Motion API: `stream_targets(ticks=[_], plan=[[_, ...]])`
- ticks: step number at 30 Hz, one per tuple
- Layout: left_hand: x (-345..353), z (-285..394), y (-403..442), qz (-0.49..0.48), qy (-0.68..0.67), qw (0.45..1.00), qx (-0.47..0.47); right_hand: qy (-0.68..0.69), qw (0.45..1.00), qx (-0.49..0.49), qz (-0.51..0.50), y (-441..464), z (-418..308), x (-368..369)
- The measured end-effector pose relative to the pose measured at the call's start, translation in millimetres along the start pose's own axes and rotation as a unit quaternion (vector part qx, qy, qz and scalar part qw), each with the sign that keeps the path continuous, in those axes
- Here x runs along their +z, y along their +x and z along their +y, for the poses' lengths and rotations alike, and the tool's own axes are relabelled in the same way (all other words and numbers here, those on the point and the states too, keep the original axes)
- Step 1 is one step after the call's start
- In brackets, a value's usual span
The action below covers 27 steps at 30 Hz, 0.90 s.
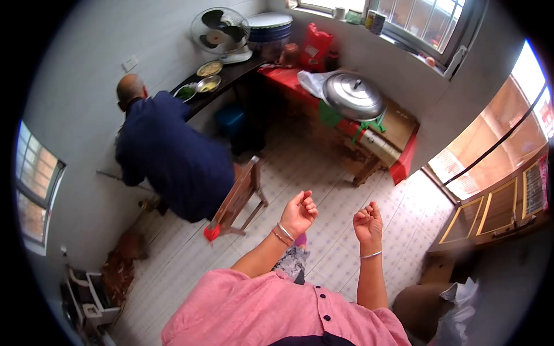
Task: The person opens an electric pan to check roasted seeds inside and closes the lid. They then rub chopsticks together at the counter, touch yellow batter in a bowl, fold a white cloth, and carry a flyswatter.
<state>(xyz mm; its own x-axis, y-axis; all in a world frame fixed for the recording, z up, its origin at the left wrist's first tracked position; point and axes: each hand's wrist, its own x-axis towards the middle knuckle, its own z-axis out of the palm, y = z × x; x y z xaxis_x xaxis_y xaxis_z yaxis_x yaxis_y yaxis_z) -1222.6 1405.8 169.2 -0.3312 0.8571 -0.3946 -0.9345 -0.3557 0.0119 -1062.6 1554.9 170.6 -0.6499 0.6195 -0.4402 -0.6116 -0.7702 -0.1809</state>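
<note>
My left hand (299,215) is raised in front of my body, palm turned up, with its fingers curled in and the thumb against them. My right hand (367,222) is at about the same height to the right, its fingers also curled, the thumb near the fingertips. Nothing shows in either hand, and the two are well apart. Bracelets (283,233) circle my left wrist, and a silver bangle (370,254) is on the right one. Both hands are over the tiled floor (329,242), touching no object. Nearest the left hand is a wooden chair (245,199).
A person in dark blue (173,150) sits on the chair, facing away. Dishes of food (208,84) and a fan (222,34) stand on a dark counter. A large lidded pan (353,95) rests on a wooden table (398,124). At right is a wooden cabinet (496,213) near a doorway.
</note>
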Motion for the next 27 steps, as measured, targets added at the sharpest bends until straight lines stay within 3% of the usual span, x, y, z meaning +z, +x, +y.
stream_targets(ticks=[5,13,17,20,21,23,24,25,27], plan=[[58.5,23.2,118.2,-0.016,-0.020,0.999,-0.035,-0.014,0.999,-0.046,0.005,95.0,-60.0,47.1],[106.7,48.0,223.9,-0.029,0.002,0.999,-0.040,-0.009,0.999,-0.033,-0.017,199.3,-79.6,85.3],[110.0,65.5,254.6,-0.017,-0.011,0.999,0.033,-0.004,1.000,0.013,0.007,254.7,-86.2,97.4],[121.1,79.9,263.1,-0.004,-0.024,0.995,0.101,-0.020,0.998,0.060,-0.019,296.3,-88.9,115.4],[124.8,73.8,273.2,-0.005,-0.025,0.997,0.073,-0.013,0.998,0.050,-0.018,298.8,-96.1,114.5],[122.3,90.0,273.6,-0.010,-0.054,0.988,0.147,0.001,0.992,0.104,-0.072,335.5,-97.3,137.0],[129.1,78.5,292.4,-0.018,-0.053,0.989,0.136,-0.028,0.994,0.096,-0.046,352.7,-103.9,130.6],[128.5,81.8,279.0,-0.014,-0.055,0.984,0.168,0.017,0.983,0.131,-0.130,362.1,-106.9,124.4],[134.1,81.5,279.5,0.005,-0.064,0.975,0.211,-0.022,0.985,0.142,-0.093,381.8,-102.7,142.1]])
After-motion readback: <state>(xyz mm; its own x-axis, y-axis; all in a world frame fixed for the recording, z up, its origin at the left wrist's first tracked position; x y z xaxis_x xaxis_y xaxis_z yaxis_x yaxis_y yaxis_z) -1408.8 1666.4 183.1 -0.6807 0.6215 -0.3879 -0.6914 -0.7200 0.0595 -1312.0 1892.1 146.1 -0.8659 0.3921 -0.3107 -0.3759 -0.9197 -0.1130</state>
